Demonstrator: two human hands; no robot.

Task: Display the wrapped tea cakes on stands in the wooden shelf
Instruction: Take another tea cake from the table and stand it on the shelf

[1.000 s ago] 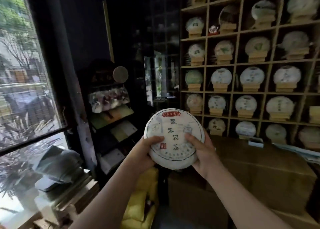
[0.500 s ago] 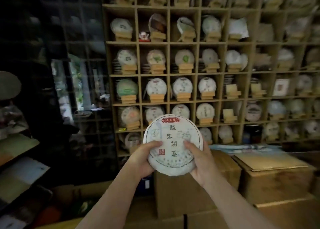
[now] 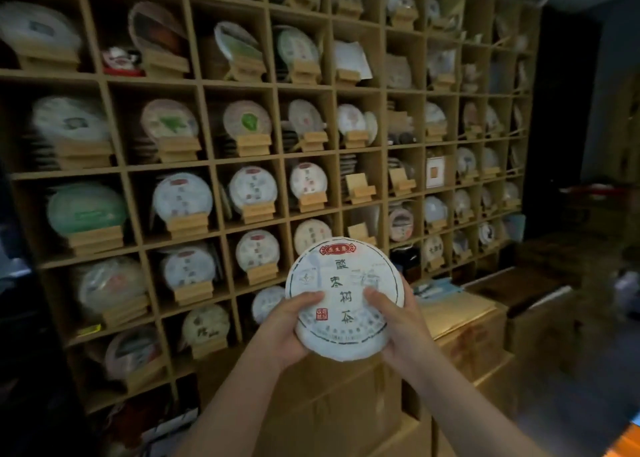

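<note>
Held item: wrapped tea cake (image 3: 343,297), round, paper face with printed characters turned toward the camera, upright on edge.
Left hand (image 3: 287,332): clamped on the cake's lower-left rim, thumb across the front face.
Right hand (image 3: 398,321): clamped on the lower-right rim, thumb on the front; both hands share the load.
Position of cake: in the air in front of the wooden shelf (image 3: 207,162), above stacked cardboard boxes (image 3: 460,328), not touching either.
Open targets: empty stand (image 3: 360,188) in a compartment up and slightly right of the cake; second bare stand (image 3: 400,182) one compartment further right; a third bare stand (image 3: 360,232) just above the cake's top edge.
Key relation: bare stands lie up, forward and a touch right of the hands; right hand looks nearer.
Cake orientation: face already roughly parallel to the shelf front, so it likely needs only a lift and a slight backward lean onto a stand.
Risk, judged: neighbouring cakes stand close; the compartment opening looks snug.
</note>
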